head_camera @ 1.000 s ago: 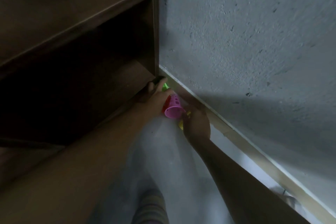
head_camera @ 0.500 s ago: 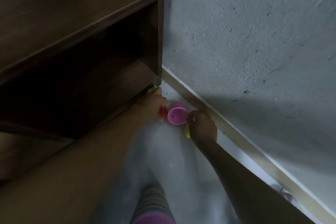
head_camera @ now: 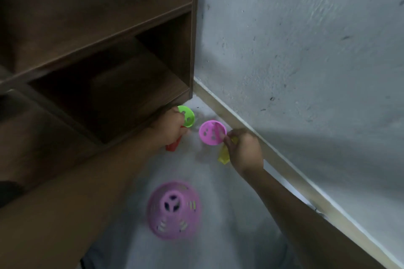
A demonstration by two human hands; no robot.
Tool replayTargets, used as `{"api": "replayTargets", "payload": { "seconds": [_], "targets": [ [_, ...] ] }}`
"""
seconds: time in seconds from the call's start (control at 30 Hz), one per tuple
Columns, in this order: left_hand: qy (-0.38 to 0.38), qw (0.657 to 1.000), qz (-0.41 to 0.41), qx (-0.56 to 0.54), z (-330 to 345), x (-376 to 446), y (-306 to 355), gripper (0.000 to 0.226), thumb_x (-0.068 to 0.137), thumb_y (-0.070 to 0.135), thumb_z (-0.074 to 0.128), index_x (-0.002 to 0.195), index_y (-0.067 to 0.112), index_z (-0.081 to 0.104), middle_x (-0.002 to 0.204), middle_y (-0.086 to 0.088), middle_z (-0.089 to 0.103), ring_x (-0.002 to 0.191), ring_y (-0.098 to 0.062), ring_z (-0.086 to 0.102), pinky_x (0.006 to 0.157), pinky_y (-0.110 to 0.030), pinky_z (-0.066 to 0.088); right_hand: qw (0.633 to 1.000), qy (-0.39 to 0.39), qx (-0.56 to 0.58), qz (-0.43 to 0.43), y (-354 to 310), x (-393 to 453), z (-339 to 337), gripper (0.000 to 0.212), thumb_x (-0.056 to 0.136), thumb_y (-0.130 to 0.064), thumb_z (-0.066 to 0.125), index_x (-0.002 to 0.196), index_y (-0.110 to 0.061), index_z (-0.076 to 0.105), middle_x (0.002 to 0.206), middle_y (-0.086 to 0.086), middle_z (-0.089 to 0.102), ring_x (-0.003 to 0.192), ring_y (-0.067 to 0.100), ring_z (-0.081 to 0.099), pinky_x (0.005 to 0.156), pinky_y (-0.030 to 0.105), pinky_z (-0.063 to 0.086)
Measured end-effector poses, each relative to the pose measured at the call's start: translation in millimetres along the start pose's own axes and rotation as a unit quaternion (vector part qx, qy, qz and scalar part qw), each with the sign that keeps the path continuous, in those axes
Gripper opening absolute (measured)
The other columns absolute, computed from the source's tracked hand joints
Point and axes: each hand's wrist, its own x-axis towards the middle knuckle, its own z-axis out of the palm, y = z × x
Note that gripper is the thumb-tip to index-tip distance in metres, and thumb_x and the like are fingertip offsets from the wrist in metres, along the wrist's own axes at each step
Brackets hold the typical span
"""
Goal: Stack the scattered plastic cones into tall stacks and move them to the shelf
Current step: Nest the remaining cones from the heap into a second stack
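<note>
My left hand [head_camera: 171, 125] grips a green cone [head_camera: 187, 116] by its rim, its open mouth facing up, with a red cone [head_camera: 173, 145] also in that hand below the palm. My right hand [head_camera: 243, 148] pinches the rim of a pink cone [head_camera: 212, 132], mouth toward me, and a yellow cone [head_camera: 224, 155] sticks out beneath its fingers. Both hands are low over the pale floor, just in front of the dark wooden shelf [head_camera: 109, 35]. A larger pink perforated cone [head_camera: 173, 209] sits blurred on the floor nearer to me.
The shelf's lowest compartment [head_camera: 131, 98] opens just left of my left hand. A grey rough wall [head_camera: 306, 50] with a pale baseboard [head_camera: 273, 148] runs along the right. Pale floor [head_camera: 218, 236] stretches between my arms.
The view has tilted back, bringing the larger pink cone into sight. My hands have drawn apart: the green cone is now in my left, the pink cone in my right.
</note>
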Motion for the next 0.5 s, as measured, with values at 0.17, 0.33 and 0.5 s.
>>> {"api": "replayTargets", "payload": {
  "seconds": [0.17,0.33,0.5],
  "targets": [
    [0.018,1.000,0.008,-0.017,-25.2,-39.3,16.8,0.037,0.099,0.030,0.061,0.110,-0.005,0.066,0.124,-0.025,0.061,0.122,-0.036,0.052,0.098,-0.031,0.030,0.998,0.037,0.044,-0.036,-5.7,-25.2,-27.8,0.018,0.094,-0.033,0.065,0.091,-0.017,0.073,0.096,0.006,0.070,0.086,0.027,0.067,0.075,0.038,0.054],
    [0.033,0.999,0.023,-0.006,-66.1,-85.9,27.4,0.033,0.096,0.030,0.065,0.091,-0.002,0.067,0.107,-0.024,0.062,0.104,-0.037,0.057,0.082,-0.035,0.037,0.996,0.039,0.053,-0.067,-23.5,-55.9,-63.0,0.019,0.091,-0.037,0.065,0.076,-0.026,0.068,0.082,-0.007,0.069,0.078,0.018,0.066,0.070,0.033,0.053],
    [0.065,0.997,0.023,0.041,-117.5,-133.8,44.3,0.031,0.098,0.038,0.062,0.081,0.011,0.061,0.103,-0.010,0.054,0.088,-0.023,0.052,0.079,-0.028,0.037,0.988,0.058,0.025,-0.139,-45.2,-81.9,-100.6,0.019,0.088,-0.038,0.068,0.071,-0.034,0.061,0.087,-0.007,0.066,0.083,0.022,0.064,0.068,0.032,0.049]
  ]
}}
